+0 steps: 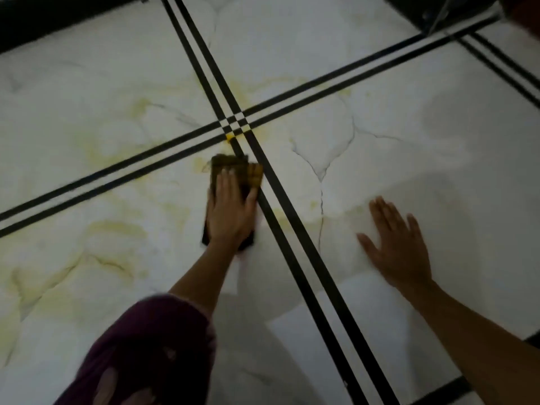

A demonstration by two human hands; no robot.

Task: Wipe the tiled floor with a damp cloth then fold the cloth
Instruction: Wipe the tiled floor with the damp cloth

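Observation:
A dark brown and yellowish cloth (233, 171) lies flat on the white marble-look tiled floor (117, 83), just below where two pairs of black stripes cross (236, 125). My left hand (232, 210) presses flat on the cloth, fingers pointing away from me, covering its middle. To the right, my right hand (397, 247) rests palm down on bare tile, fingers spread, holding nothing. A small yellow spot (230, 137) sits on the stripe just beyond the cloth.
Yellowish smears (117, 229) spread over the tiles left of the cloth and around the crossing. A dark wall base (58, 21) runs along the top left. A dark object (438, 10) stands at the top right. My knee in maroon fabric (146, 346) is at the bottom.

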